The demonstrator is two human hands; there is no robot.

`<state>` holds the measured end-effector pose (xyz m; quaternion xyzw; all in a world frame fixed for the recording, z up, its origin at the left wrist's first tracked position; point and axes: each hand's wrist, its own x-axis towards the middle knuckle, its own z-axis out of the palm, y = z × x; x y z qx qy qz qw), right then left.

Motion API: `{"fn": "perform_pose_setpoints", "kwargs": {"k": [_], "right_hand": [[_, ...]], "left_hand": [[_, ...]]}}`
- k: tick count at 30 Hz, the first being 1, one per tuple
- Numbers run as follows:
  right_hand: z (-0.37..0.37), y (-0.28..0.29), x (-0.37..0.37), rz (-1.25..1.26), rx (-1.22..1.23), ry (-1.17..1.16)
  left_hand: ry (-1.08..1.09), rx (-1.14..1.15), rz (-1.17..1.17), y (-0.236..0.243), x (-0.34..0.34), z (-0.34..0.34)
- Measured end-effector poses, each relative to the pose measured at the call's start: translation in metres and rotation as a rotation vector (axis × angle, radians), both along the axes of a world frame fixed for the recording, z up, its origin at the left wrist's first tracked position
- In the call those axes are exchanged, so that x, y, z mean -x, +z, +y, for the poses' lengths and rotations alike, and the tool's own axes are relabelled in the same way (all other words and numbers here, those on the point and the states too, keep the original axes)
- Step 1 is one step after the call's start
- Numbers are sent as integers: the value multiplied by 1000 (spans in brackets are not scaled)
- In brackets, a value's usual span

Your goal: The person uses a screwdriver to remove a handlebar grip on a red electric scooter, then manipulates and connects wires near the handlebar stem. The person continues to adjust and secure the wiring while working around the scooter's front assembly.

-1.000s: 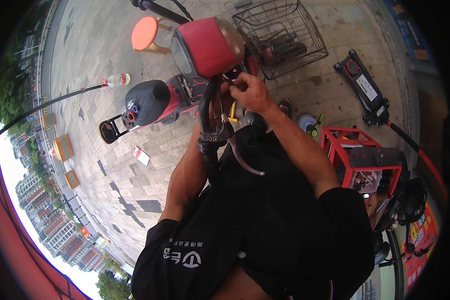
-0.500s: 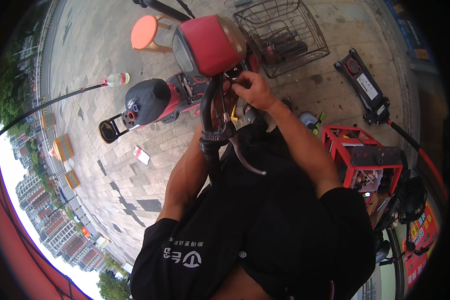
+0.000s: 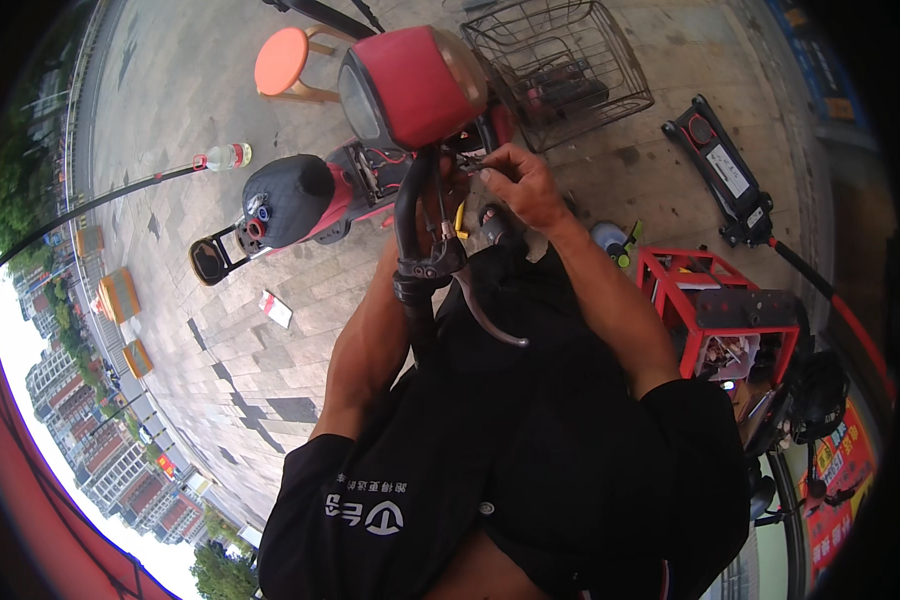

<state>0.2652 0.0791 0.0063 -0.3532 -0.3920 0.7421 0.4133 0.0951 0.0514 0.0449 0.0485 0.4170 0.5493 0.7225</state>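
Observation:
The electric scooter's red front housing [image 3: 415,85] stands in front of me, with its black handlebar [image 3: 407,215] and silver brake lever [image 3: 485,318] toward my lap. Just below the housing, my right hand [image 3: 528,190] is closed, thumb and forefinger pinched on a thin dark strand that looks like a wire [image 3: 474,166]. My left hand [image 3: 452,180] reaches up behind the handlebar beside the pinched fingers. The bar and cables cover most of it, so its grip is hidden. Farther left are the scooter's opened deck [image 3: 375,172] and dark quilted seat [image 3: 288,200].
A wire basket [image 3: 560,75] is beyond the housing, near an orange-topped stool [image 3: 282,62]. To the right lie a black floor jack [image 3: 720,170] and a red tool stand [image 3: 690,285]. A yellow-handled tool [image 3: 461,220] is near my shoe [image 3: 498,226]. A bottle [image 3: 228,156] tips a pole at left.
My right hand has shifted slightly right and down, away from the handlebar, and the thin dark strand now shows at its fingertips. The whole view has moved a little.

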Motion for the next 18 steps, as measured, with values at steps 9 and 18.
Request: {"fn": "perform_pose_setpoints", "kwargs": {"k": [9, 18], "right_hand": [[4, -10, -1, 204, 247, -4], [13, -2, 0, 100, 152, 33]], "left_hand": [[-52, 54, 156, 27, -9, -3], [-417, -326, 952, -5, 7, -5]]}}
